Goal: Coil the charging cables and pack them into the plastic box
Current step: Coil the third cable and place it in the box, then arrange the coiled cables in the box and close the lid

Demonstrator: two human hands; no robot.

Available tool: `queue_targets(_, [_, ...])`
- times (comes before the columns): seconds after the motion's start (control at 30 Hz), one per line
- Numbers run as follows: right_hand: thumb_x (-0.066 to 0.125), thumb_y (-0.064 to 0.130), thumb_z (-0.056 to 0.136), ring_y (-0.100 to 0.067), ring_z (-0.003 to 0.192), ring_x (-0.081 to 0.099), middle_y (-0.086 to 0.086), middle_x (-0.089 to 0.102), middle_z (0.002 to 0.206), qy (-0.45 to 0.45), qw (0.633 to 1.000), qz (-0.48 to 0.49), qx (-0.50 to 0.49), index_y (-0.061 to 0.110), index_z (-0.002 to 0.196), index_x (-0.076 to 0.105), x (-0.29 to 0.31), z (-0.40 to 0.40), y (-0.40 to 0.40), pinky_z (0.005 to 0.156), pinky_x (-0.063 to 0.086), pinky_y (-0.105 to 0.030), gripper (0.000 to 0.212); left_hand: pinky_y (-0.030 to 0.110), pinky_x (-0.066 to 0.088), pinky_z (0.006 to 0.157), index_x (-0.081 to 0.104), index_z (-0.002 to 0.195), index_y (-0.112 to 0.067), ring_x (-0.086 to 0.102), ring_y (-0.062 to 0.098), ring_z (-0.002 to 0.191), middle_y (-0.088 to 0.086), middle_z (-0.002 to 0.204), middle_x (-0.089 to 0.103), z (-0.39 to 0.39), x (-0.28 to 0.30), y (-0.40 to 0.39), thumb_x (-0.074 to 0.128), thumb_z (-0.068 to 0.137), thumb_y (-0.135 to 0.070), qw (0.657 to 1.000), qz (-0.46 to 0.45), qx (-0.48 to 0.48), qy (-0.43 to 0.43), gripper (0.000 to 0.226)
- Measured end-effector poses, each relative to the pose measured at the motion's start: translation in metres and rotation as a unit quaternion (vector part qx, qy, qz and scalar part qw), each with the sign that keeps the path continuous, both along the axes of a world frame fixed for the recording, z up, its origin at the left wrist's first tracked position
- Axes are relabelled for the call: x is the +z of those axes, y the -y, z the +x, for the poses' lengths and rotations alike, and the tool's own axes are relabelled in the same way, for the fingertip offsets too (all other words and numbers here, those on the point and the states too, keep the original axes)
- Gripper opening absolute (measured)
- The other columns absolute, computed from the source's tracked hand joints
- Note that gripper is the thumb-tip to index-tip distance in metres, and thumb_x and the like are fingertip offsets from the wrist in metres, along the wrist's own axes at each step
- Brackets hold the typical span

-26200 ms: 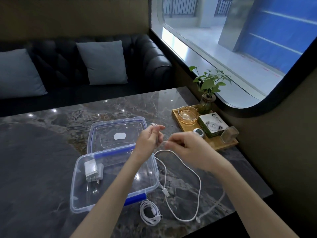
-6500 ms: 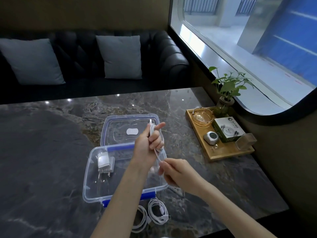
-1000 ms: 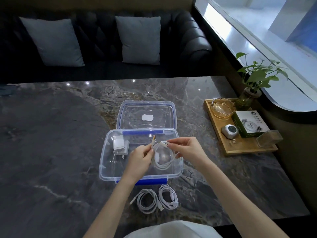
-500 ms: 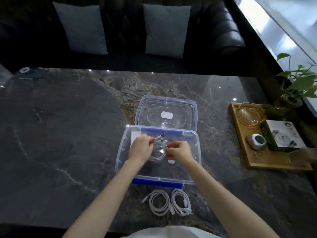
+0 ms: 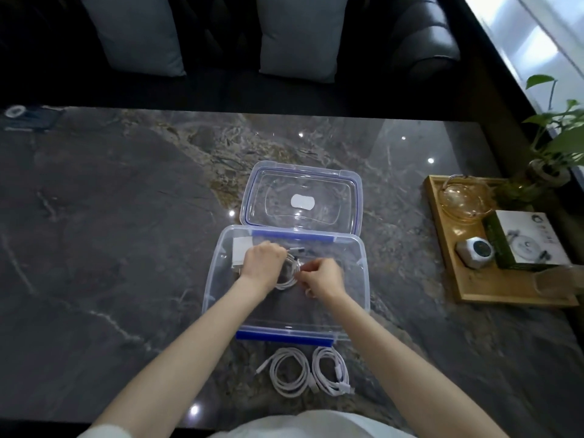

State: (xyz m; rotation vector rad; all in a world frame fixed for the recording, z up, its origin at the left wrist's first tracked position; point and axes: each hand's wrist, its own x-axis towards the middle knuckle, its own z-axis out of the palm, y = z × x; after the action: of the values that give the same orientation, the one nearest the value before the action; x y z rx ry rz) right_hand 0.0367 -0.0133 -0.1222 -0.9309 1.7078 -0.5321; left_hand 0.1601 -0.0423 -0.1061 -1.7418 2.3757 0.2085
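1. Both hands were down inside the clear plastic box (image 5: 363, 279), which sat open in the middle of the dark marble table (image 5: 110, 248).
2. The left hand (image 5: 260, 263) had its fingers curled around the left side of a coiled white cable (image 5: 289, 281), knuckles up.
3. The right hand (image 5: 322, 278) pinched the same coil from the right, fingertips curled in on the loops. So both hands were gripping that one cable, held low in the far-left part of the box.
4. One plug end of the cable (image 5: 297, 249) stuck out to the right, just past the left hand.
5. A white charger (image 5: 240, 251) sat in the far-left corner of the box, partly hidden behind the left hand.
6. The box's lid (image 5: 301, 200) lay flat on the table on the far side of the box, touching its far edge, with a small white label in the middle.
7. Two more coiled white cables were on the table right by the box's near edge with its blue clip: a left coil (image 5: 289, 376) and a right coil (image 5: 330, 374), side by side and pretty much touching.
8. Off to the right was a wooden tray (image 5: 442, 248) with a glass ashtray (image 5: 464, 200), a small box with green sides (image 5: 524, 245), a little grey gadget (image 5: 475, 251) and a clear cup at the near end.
9. A potted plant (image 5: 550, 153) stood at the tray's far-right end, and a black sofa with two grey cushions (image 5: 297, 36) ran along the far side of the table.
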Motion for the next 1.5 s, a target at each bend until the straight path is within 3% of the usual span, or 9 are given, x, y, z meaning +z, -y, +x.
queue_targets(0.3, [0.058, 0.002, 0.084, -0.022, 0.059, 0.062, -0.015, 0.065, 0.074, 0.02, 0.998, 0.016, 0.056, -0.001, 0.1, 0.058, 0.018, -0.019, 0.0, 0.061, 0.057, -0.038, 0.016, 0.038, 0.048, 0.078, 0.061, 0.1, -0.006, 0.061, 0.031, 0.098, 0.012, 0.105, 0.065, 0.009, 0.01, -0.005, 0.044, 0.091, -0.008, 0.996, -0.024, -0.017, -0.084, 0.02])
queue_targets(0.47, [0.059, 0.01, 0.087, -0.017, 0.07, 0.062, -0.015, 0.07, 0.092, -0.054, 0.979, -0.08, 0.18, 0.004, 0.103, 0.062, 0.06, -0.04, -0.014, 0.066, 0.053, -0.029, 0.017, 0.036, 0.053, 0.079, 0.065, 0.109, -0.011, 0.066, 0.026, 0.09, 0.008, 0.102, 0.07, 0.021, 0.04, -0.021, 0.054, 0.089, -0.015, 0.977, -0.065, -0.087, -0.185, 0.023])
queue_targets(0.6, [0.061, 0.019, 0.086, -0.017, 0.084, 0.066, -0.005, 0.072, 0.094, -0.126, 0.946, -0.16, 0.253, 0.013, 0.102, 0.066, 0.09, -0.059, -0.041, 0.081, 0.054, -0.032, 0.017, 0.033, 0.056, 0.061, 0.072, 0.095, -0.011, 0.068, 0.024, 0.07, 0.007, 0.083, 0.073, 0.026, 0.066, -0.043, 0.07, 0.077, -0.012, 0.956, -0.121, -0.165, -0.212, 0.019])
queue_targets(0.7, [0.063, 0.024, 0.085, -0.014, 0.077, 0.065, 0.0, 0.071, 0.086, -0.16, 0.925, -0.173, 0.298, 0.015, 0.098, 0.067, 0.104, -0.074, -0.069, 0.076, 0.054, -0.031, 0.016, 0.028, 0.055, 0.053, 0.072, 0.083, -0.012, 0.065, 0.019, 0.06, 0.003, 0.073, 0.071, 0.027, 0.074, -0.071, 0.066, 0.08, -0.019, 0.94, -0.12, -0.211, -0.238, 0.01])
queue_targets(0.83, [0.065, 0.031, 0.083, -0.009, 0.059, 0.056, 0.005, 0.063, 0.068, -0.205, 0.913, -0.119, 0.331, 0.019, 0.075, 0.066, 0.103, -0.089, -0.103, 0.056, 0.044, -0.019, 0.015, 0.021, 0.05, 0.049, 0.068, 0.072, -0.019, 0.061, 0.011, 0.055, -0.006, 0.065, 0.065, 0.033, 0.061, -0.114, 0.044, 0.082, -0.037, 0.948, -0.05, -0.222, -0.225, 0.033])
queue_targets(0.93, [0.062, 0.042, 0.083, -0.01, 0.055, 0.049, 0.008, 0.054, 0.059, -0.281, 0.898, -0.044, 0.335, 0.024, 0.059, 0.052, 0.083, -0.095, -0.12, 0.047, 0.032, -0.022, 0.031, 0.023, 0.049, 0.054, 0.069, 0.074, -0.02, 0.065, 0.013, 0.064, -0.007, 0.071, 0.068, 0.035, 0.039, -0.136, 0.044, 0.084, -0.039, 0.964, 0.009, -0.184, -0.19, 0.033])
queue_targets(1.07, [0.059, 0.037, 0.084, -0.021, 0.079, 0.062, -0.002, 0.066, 0.082, -0.261, 0.921, -0.009, 0.289, 0.016, 0.083, 0.066, 0.047, -0.088, -0.131, 0.06, 0.042, -0.028, 0.023, 0.035, 0.048, 0.071, 0.066, 0.1, -0.017, 0.063, 0.023, 0.094, 0.002, 0.099, 0.066, 0.031, 0.013, -0.153, 0.045, 0.092, -0.037, 0.99, 0.061, -0.04, -0.118, 0.03])
queue_targets(1.3, [0.071, 0.045, 0.071, -0.02, 0.083, 0.062, -0.002, 0.067, 0.086, -0.222, 0.957, 0.007, 0.188, 0.014, 0.085, 0.064, 0.017, -0.063, -0.138, 0.073, 0.05, -0.035, 0.035, 0.039, 0.047, 0.087, 0.055, 0.124, -0.009, 0.056, 0.029, 0.109, 0.012, 0.119, 0.058, 0.014, -0.009, -0.168, 0.049, 0.091, -0.031, 0.991, 0.054, 0.076, -0.096, 0.04])
queue_targets(1.5, [0.064, 0.034, 0.075, -0.028, 0.091, 0.059, -0.006, 0.066, 0.096, -0.296, 0.937, -0.034, 0.18, 0.013, 0.088, 0.058, 0.01, -0.044, -0.143, 0.065, 0.041, -0.033, 0.026, 0.037, 0.047, 0.085, 0.059, 0.119, -0.012, 0.057, 0.027, 0.108, 0.009, 0.117, 0.059, 0.007, -0.012, -0.172, 0.053, 0.089, -0.029, 0.984, 0.051, 0.115, -0.124, 0.035])
